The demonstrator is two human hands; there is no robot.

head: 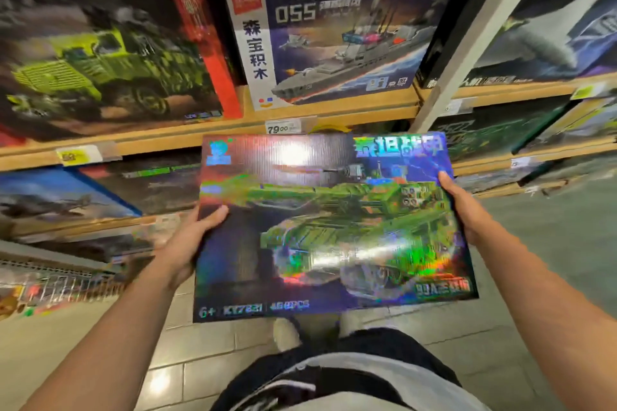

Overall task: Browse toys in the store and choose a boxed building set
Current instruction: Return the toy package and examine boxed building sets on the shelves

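Observation:
I hold a large flat boxed building set [330, 227] in front of me, its shiny holographic lid showing a green tank. My left hand [190, 240] grips its left edge, thumb on top of the lid. My right hand [464, 207] grips the right edge the same way. The box is tilted slightly, face up toward me, below the shelf edge.
Wooden shelves [233, 130] ahead carry more boxed sets: a green truck box [100, 60] at upper left, a grey warship box [334, 37] at centre, darker boxes to the right. Price tags [283, 127] hang on the shelf edges. Tiled floor [187, 360] lies below.

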